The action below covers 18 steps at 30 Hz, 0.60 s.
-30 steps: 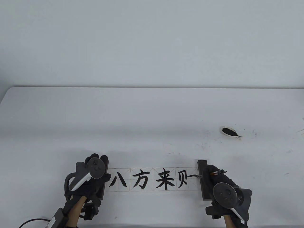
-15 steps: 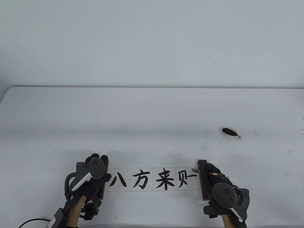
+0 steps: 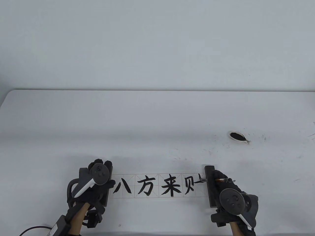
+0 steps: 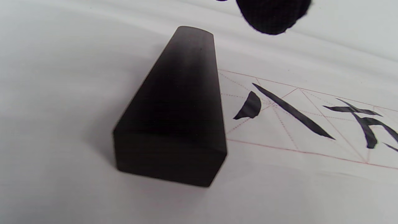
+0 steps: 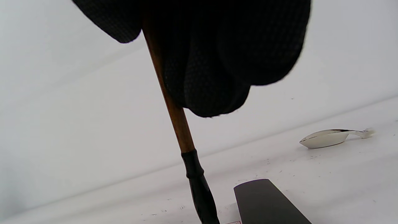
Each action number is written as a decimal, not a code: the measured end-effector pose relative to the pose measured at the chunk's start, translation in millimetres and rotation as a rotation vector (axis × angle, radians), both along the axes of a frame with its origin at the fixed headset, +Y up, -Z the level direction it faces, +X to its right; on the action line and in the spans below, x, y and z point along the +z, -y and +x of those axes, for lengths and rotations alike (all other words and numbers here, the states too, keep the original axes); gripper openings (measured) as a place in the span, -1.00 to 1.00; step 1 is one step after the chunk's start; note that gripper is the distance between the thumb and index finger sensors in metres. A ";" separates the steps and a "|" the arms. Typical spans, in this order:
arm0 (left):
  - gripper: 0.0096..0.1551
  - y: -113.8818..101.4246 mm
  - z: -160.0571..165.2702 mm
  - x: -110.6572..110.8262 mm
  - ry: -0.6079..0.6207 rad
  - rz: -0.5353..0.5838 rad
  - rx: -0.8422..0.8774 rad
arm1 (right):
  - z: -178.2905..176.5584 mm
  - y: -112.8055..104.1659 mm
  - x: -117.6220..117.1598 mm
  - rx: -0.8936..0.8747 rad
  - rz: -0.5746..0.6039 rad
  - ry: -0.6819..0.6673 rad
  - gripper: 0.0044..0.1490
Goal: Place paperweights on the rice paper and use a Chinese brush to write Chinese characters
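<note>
A narrow rice paper (image 3: 157, 177) strip lies near the table's front edge, with bold black characters brushed along it. A dark paperweight (image 3: 106, 199) (image 4: 180, 109) holds down its left end, and my left hand (image 3: 99, 164) rests flat on top of that block. One fingertip (image 4: 273, 15) shows past the block's far end. A second paperweight (image 3: 209, 172) (image 5: 267, 202) sits on the paper's right end. My right hand (image 3: 219, 178) grips the brown-handled brush (image 3: 222, 180) (image 5: 174, 115). The brush's black tip (image 5: 202, 199) is down on the paper just left of that weight, at a small cross-shaped mark.
A small white ink dish (image 3: 237, 136) (image 5: 329, 138) with black ink stands to the back right, with ink specks (image 3: 264, 138) scattered on the table around it. A black cable (image 3: 32, 229) runs off the front left edge.
The brush tip lifted from the end of the horizontal stroke, moved up, then came down and left a short vertical stroke across it. The left hand has stayed still.
</note>
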<state>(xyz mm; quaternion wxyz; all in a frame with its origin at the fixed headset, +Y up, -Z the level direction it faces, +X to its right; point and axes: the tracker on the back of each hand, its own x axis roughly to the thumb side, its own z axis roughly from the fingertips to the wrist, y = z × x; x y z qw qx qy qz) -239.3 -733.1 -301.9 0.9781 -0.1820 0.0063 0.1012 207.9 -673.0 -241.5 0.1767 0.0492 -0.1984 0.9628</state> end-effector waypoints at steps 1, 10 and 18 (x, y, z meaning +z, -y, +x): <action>-0.01 0.0 0.0 0.0 0.000 0.000 0.000 | 0.2 -1.2 0.8 0.000 0.006 -0.003 -0.50; -0.01 0.4 0.0 -0.1 0.000 -0.003 -0.001 | 0.2 -6.9 4.1 0.012 0.019 -0.023 -0.55; -0.01 0.5 0.0 -0.1 -0.001 -0.004 -0.001 | -0.9 -5.1 3.6 -0.020 0.008 -0.064 -0.55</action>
